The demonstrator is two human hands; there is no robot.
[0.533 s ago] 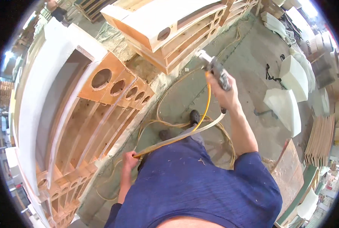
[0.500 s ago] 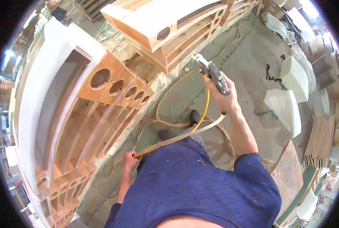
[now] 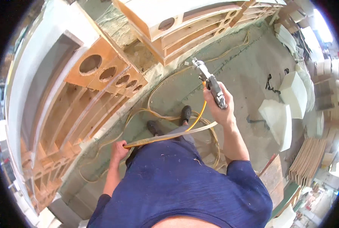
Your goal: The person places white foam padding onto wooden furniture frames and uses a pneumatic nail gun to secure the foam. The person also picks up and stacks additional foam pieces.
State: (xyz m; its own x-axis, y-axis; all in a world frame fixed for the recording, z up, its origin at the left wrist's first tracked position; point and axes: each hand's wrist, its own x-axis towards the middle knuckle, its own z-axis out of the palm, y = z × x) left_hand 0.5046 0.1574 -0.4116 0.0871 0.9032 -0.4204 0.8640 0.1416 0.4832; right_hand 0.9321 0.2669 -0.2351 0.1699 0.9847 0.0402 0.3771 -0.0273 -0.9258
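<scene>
My right hand (image 3: 222, 109) is wrapped around the grip of one pistol-shaped tool (image 3: 214, 89) of silvery and dark metal, raised above the floor (image 3: 243, 89) ahead of me and to my right, its nozzle directed away from my body. My left hand (image 3: 119, 150) is clenched on two hoses beside my waist: a smooth yellow hose (image 3: 202, 111), which curves up to the tool, and a whitish hose (image 3: 201, 128), whose upper end passes out of sight at my right wrist. The two run together across my front. Further yellowish hose (image 3: 216, 144) lies in loose loops, too overlapped to count, near my two dark shoes (image 3: 186, 113).

Two wooden frames stand ahead and to the left. The left frame (image 3: 95, 114) has long curved ribs, a white covering and one plywood panel (image 3: 105, 54) pierced by five rounded holes of diminishing size, their edges rough. The far frame (image 3: 143, 30) shows one oval hole in its near part and straight slats below.

At right lie two angular white foam-like blocks (image 3: 277, 119), one tangled black strap (image 3: 270, 84) and one stack of thin, bent brown sheets (image 3: 308, 157), their number uncertain.
</scene>
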